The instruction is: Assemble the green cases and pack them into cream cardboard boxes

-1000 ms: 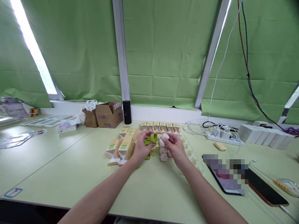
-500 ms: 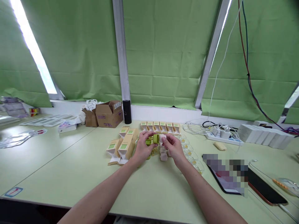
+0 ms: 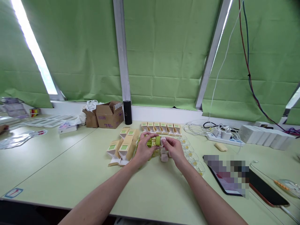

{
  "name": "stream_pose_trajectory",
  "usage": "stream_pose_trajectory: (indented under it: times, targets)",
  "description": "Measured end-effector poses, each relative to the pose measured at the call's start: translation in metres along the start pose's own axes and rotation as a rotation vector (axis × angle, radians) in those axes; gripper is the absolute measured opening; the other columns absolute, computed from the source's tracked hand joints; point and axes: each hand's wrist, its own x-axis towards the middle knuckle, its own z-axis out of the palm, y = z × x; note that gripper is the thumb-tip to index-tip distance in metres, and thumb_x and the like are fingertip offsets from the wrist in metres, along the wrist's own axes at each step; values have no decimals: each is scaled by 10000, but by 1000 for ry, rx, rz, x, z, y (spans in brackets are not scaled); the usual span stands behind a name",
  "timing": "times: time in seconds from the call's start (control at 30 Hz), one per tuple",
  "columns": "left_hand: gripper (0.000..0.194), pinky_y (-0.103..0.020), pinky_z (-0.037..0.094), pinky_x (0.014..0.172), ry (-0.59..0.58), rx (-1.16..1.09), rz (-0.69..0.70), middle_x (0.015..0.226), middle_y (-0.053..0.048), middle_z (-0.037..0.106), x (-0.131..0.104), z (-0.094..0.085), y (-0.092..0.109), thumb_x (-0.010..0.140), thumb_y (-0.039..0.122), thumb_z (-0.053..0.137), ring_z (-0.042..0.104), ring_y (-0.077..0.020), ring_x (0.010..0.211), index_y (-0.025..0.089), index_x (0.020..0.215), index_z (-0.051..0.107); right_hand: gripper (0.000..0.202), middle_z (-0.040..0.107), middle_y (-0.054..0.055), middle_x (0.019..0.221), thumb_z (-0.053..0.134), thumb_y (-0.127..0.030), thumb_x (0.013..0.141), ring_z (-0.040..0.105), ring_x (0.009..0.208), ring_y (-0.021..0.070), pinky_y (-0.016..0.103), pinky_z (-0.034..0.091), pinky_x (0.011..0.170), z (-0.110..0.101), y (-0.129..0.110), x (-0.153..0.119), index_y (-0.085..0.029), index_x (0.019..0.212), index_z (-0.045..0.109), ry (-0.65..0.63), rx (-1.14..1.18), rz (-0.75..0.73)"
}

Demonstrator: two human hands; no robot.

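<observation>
My left hand (image 3: 144, 149) is closed around a small green plastic holder (image 3: 157, 141), held sideways above the table. Between the thumb and fingers of my right hand (image 3: 175, 150) is a small whitish block (image 3: 162, 141), up against the holder's right end. How far it sits inside cannot be made out. Below my hands stand more pale blocks (image 3: 164, 157) in a short row. Other green and yellowish pieces lie partly hidden behind my left hand. Clear plastic covers (image 3: 193, 161) with yellow centres line up beside my right hand.
Open cream cartons (image 3: 126, 148) lie left of my hands, and a row of small cartons (image 3: 161, 128) stands behind. Phones (image 3: 264, 184) and a power strip (image 3: 225, 140) are at right. A cardboard box (image 3: 109, 115) and black cylinder (image 3: 127, 112) stand back left. Another person's hand (image 3: 3, 128) shows far left.
The whitish block and the green holder have come together, the holder turning to face right. Another person's hand has come into view at the far left edge.
</observation>
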Motion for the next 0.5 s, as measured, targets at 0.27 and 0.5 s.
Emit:
stream_pose_trajectory:
  times: [0.27,0.5]
  targets:
    - [437,-470,487,1128,-22,4,55,1207,-94,670,-3,0,2,723,154,881,566,-302,1277,240,1143,797,634,471,-34,565,749,-803,744,397,555,122,258,300,552,0,-3,-2,-191,638,623,-29,-33,6]
    - [440,-468,498,1103,-27,32,95,1167,-81,707,-4,1,4,734,117,855,575,-293,1236,242,1148,776,541,570,-14,607,782,-719,772,470,559,138,271,402,553,3,2,-2,-181,769,736,-23,25,13]
